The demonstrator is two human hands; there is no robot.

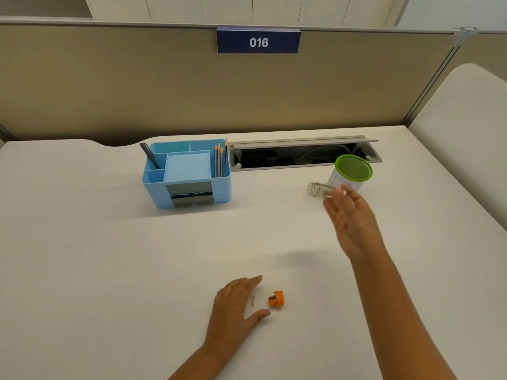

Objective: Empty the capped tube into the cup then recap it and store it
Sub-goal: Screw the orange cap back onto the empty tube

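Holding the clear tube (320,190) by its base, the right hand (349,215) keeps it lying sideways, open mouth pointing left, just beside the green-rimmed cup (352,171); the orange cap (276,298) lies on the desk (109,256) just right of the open, empty left hand (236,303), the nearer one for recapping

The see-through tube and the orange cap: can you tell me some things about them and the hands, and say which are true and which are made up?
1. The right hand holds the clear tube. True.
2. The orange cap is on the tube. False: it lies on the table, apart from the tube.
3. The left hand grips the cap. False: it is open beside it, not touching.
4. The cup has a green rim. True.
5. Pencils stand in the blue organizer. True.
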